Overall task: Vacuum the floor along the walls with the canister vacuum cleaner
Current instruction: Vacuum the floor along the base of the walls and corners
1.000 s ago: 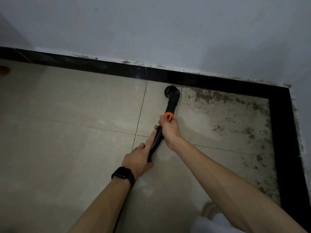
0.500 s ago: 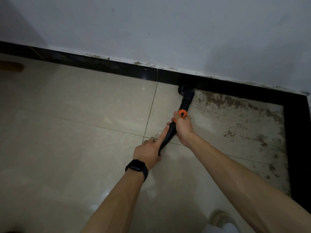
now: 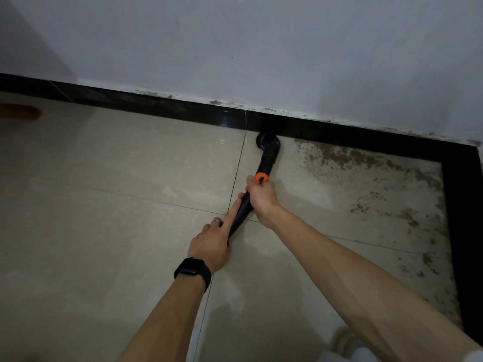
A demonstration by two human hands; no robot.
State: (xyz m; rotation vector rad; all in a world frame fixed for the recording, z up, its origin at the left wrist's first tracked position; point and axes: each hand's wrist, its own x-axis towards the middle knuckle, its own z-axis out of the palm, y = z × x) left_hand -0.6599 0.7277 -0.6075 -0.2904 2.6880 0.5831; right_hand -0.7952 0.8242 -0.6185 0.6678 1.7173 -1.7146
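your right hand [image 3: 262, 199] is wrapped round the black vacuum wand [image 3: 265, 165] just below its orange ring [image 3: 262, 178]. your left hand [image 3: 210, 246] holds it lower down, forefinger straight along it. the nozzle [image 3: 266, 142] sits on the floor [image 3: 130, 178], touching the black skirting [image 3: 156, 105], beside a dirt-stained tile [image 3: 366, 184].

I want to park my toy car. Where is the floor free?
Pale tiles left of the vacuum wand, up to the black skirting, are bare. Rightward, stains cover the corner; left hand and right hand crowd the wand.
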